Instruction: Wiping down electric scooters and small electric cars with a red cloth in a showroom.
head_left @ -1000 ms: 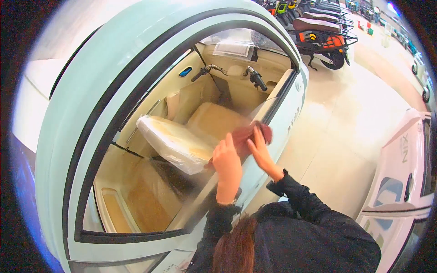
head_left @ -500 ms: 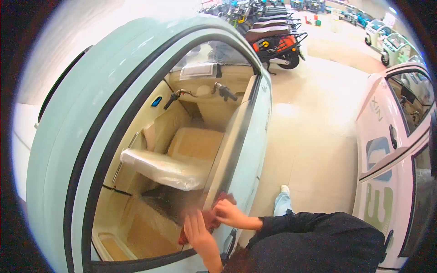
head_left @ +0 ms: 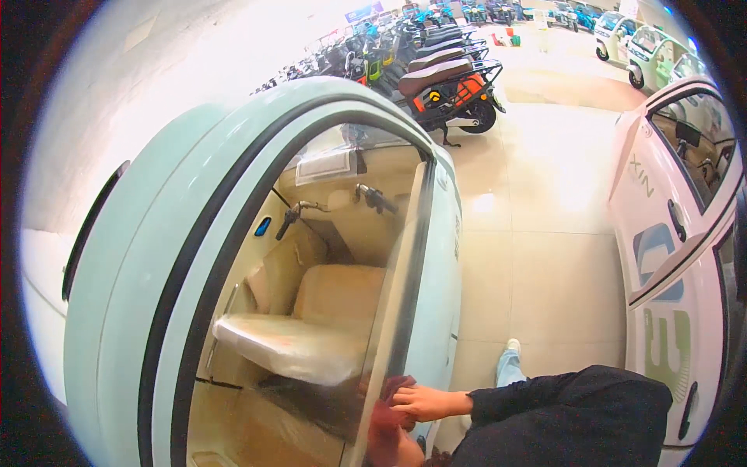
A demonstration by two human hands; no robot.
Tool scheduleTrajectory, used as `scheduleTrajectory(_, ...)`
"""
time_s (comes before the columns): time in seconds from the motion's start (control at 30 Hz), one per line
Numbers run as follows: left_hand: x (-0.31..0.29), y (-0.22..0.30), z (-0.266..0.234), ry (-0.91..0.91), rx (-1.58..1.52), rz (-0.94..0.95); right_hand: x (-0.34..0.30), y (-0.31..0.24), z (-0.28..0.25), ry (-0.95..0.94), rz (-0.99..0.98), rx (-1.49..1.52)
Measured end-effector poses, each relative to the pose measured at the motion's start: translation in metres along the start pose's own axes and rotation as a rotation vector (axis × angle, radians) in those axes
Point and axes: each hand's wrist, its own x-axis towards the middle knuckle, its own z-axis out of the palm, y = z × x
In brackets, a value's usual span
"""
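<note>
A dark red cloth [head_left: 383, 424] is bunched against the side window glass [head_left: 311, 405] of a pale mint-green enclosed vehicle [head_left: 194, 156], near the window's lower right edge. My right hand [head_left: 429, 404] is closed on the cloth's upper part, fingers curled toward the pane. Just below it my left hand [head_left: 408, 451] is at the cloth too, partly covered by it and by the picture's lower edge; its fingers are hidden. Through the glass show a plastic-wrapped seat [head_left: 292, 342], black handlebar grips [head_left: 289, 222] and a beige interior.
On the right stands a white vehicle [head_left: 654, 226] with a black door handle [head_left: 675, 220]. A tiled floor [head_left: 545, 288] runs between both vehicles, my shoe [head_left: 513, 345] on it. Ahead are a row of parked scooters [head_left: 443, 78] and more small vehicles [head_left: 650, 50].
My hands and the cloth have moved right across the glass toward the window's edge. The left hand, previously spread flat on the pane, is now mostly hidden. The view has tilted up.
</note>
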Motion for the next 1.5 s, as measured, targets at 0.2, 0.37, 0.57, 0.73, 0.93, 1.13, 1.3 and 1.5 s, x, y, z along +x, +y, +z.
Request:
scheduleTrajectory(0.2, 0.075, 0.055, 0.069, -0.073, -0.185, -0.049, -0.017, 0.073, -0.077, 0.137, 0.121, -0.136)
scheduleTrajectory(0.37, 0.148, 0.091, 0.143, -0.232, -0.828, -0.352, -0.036, 0.136, -0.135, 0.119, 0.271, -0.275)
scheduleTrajectory(0.57, 0.227, 0.146, 0.197, -0.109, -0.411, 0.178, -0.058, 0.212, -0.179, 0.259, 0.535, -0.123)
scheduleTrajectory(0.73, 0.27, 0.137, 0.267, 0.333, -0.557, 0.1, -0.054, 0.24, -0.215, 0.225, 0.586, -0.192)
scheduleTrajectory(0.93, 0.305, 0.251, 0.233, -0.058, -0.932, -0.255, -0.073, 0.251, -0.253, 0.292, 0.684, -0.162)
scheduleTrajectory(1.13, 0.333, 0.216, 0.332, 0.002, -0.782, -0.206, -0.087, 0.296, -0.284, 0.284, 0.798, -0.104)
scheduleTrajectory(1.3, 0.38, 0.21, 0.379, -0.043, -0.711, -0.187, -0.071, 0.347, -0.336, 0.284, 0.718, -0.104)
scheduleTrajectory(1.5, 0.429, 0.276, 0.433, 0.001, -0.85, -0.307, -0.074, 0.426, -0.404, 0.133, 0.795, -0.183)
